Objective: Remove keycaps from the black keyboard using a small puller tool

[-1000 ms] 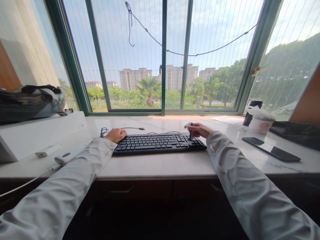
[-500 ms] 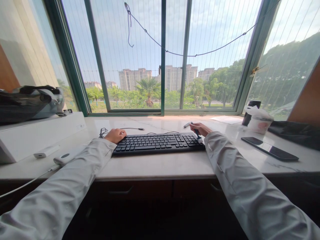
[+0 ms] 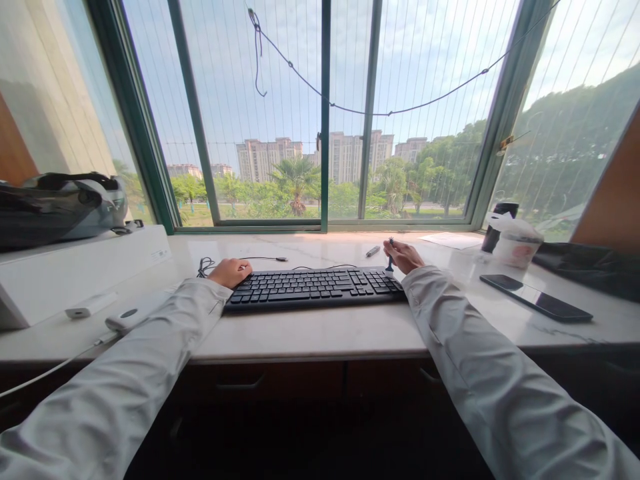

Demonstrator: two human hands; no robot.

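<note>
A black keyboard (image 3: 310,288) lies flat on the white marble-patterned countertop. At its far left corner rests my left hand (image 3: 230,272), closed, with the fingers curled over the keyboard's edge; the fingertips are hidden. My right hand (image 3: 404,256) is closed around a small dark cleaning brush (image 3: 389,264) above the number pad. The brush stands nearly upright, and its white bristles point down at the keys. Just behind the keyboard, left of my right hand, lies a small silver-grey stick-like piece (image 3: 373,251).
Behind the keyboard runs a black cable with a plug (image 3: 281,259). On the right are a phone (image 3: 537,297), a bagged cup (image 3: 517,243) and a dark bottle (image 3: 493,237). A white box (image 3: 85,273) carrying a helmet (image 3: 65,207) and small white devices (image 3: 125,320) stand left.
The brush has shifted a little left over the number pad and turned from slanted to nearly upright in my right hand. My left hand stays at the keyboard's corner.
</note>
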